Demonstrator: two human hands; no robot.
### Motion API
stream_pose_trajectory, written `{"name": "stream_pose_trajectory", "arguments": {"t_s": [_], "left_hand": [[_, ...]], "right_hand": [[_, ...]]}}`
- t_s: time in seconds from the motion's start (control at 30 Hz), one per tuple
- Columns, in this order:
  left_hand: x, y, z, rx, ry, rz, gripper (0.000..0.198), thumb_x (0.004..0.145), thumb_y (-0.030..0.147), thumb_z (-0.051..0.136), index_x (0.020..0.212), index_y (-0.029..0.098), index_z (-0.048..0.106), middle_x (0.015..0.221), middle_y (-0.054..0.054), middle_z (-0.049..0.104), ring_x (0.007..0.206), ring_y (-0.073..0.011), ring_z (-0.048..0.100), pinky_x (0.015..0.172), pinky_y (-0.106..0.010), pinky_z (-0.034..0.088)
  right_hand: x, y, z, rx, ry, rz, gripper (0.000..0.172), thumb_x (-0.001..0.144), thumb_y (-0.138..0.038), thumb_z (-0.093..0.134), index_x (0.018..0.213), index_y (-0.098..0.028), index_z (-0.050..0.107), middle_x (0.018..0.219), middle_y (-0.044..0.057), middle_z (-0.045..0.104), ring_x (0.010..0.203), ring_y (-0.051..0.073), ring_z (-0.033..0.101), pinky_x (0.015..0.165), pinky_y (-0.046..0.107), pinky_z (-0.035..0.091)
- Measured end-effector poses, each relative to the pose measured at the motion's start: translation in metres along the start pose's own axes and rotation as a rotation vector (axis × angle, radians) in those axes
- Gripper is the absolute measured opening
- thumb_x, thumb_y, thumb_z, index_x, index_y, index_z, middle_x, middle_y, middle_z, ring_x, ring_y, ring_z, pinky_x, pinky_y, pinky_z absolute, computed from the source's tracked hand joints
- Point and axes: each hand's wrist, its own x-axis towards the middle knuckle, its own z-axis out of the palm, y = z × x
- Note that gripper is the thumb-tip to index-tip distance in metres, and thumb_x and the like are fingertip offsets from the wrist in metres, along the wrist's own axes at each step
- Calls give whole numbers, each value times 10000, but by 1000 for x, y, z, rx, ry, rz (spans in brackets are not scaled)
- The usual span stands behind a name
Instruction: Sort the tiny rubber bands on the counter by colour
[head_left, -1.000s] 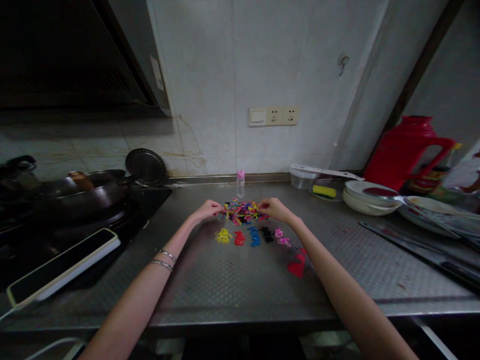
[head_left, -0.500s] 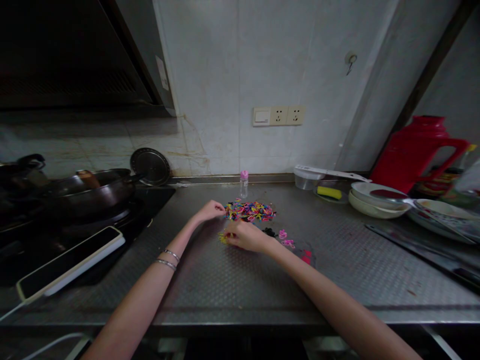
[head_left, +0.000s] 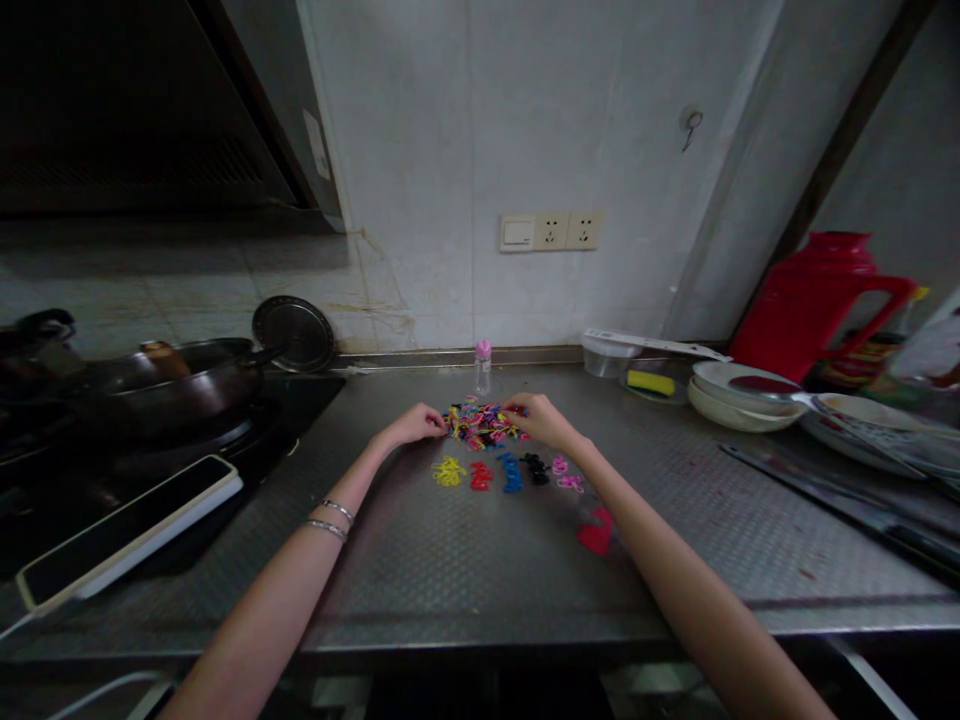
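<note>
A mixed heap of small coloured rubber bands [head_left: 480, 428] lies on the steel counter. My left hand [head_left: 420, 424] rests at the heap's left edge, fingertips curled together against it; what they pinch, if anything, is too small to make out. On the heap's right side is my right hand [head_left: 541, 418], its fingers closed down among the bands, their tips partly hidden. In front of the heap, sorted by colour, lie yellow bands [head_left: 448, 471], red bands [head_left: 481, 476], blue bands [head_left: 511, 473], black bands [head_left: 535, 468] and pink bands [head_left: 568, 475].
Behind the heap stands a small clear bottle [head_left: 483, 368] with a pink cap. A red heart-shaped piece [head_left: 595, 533] lies by my right forearm. To the left are a phone [head_left: 129, 532] and a pan [head_left: 172, 380]; to the right, bowls [head_left: 742, 408] and a red thermos [head_left: 814, 305].
My right hand has moved from the yellow pile back and right onto the heap, uncovering the red and blue piles. My left hand stays at the heap's left edge. The view has shifted slightly.
</note>
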Motion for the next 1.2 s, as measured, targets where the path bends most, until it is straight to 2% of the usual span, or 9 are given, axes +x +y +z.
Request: {"name": "stream_pose_trajectory", "arguments": {"t_s": [0.17,0.3,0.4,0.53,0.87,1.0,1.13,1.2], "left_hand": [[1,-4,-1,-34,32,-8,260,615,309,585,730,96,679,601,-22,605,538,-103,475,523,-202,338],[2,-8,-1,-29,76,-14,235,623,295,583,718,100,674,624,-32,624,561,-112,502,540,-207,357],[3,-6,0,-57,111,-11,213,629,278,585,715,101,666,666,-45,641,603,-124,531,563,-212,379],[4,9,2,-122,153,-19,227,643,294,594,743,100,656,675,-52,646,601,-127,540,543,-211,380],[6,37,21,-122,143,85,244,671,300,570,739,78,644,569,-21,591,489,-82,469,483,-187,328],[5,61,39,-160,136,140,245,684,293,554,756,78,646,586,-24,591,503,-82,467,492,-186,331],[6,98,63,-91,113,226,213,688,261,536,713,86,656,575,-17,577,509,-79,448,496,-185,320],[7,117,76,-47,63,266,204,676,240,538,716,86,666,562,-11,565,508,-79,439,490,-184,311]], "right_hand": [[-3,39,-8,-72,4,125,221,726,-229,516,843,-159,689,778,52,679,682,138,574,624,206,406],[-6,56,-11,-113,-64,197,214,679,-235,553,812,-150,698,729,43,676,654,138,575,578,195,397],[-8,59,-13,-79,-156,214,193,660,-230,560,759,-149,704,707,29,674,640,132,577,568,187,399],[-9,57,-12,-62,-260,197,195,635,-183,538,729,-165,708,650,8,661,600,118,563,542,176,386],[-7,64,-1,-124,-390,227,185,602,-168,576,741,-158,697,617,-5,623,575,95,520,518,159,353],[-7,64,-1,-130,-398,211,183,621,-149,540,724,-143,692,625,4,623,565,90,509,497,160,332],[-7,64,-1,-126,-388,211,186,621,-139,522,708,-129,686,598,4,613,552,89,501,494,163,324],[-8,64,-2,-114,-373,205,182,626,-145,519,698,-121,684,600,11,620,559,95,511,497,164,329]]}}
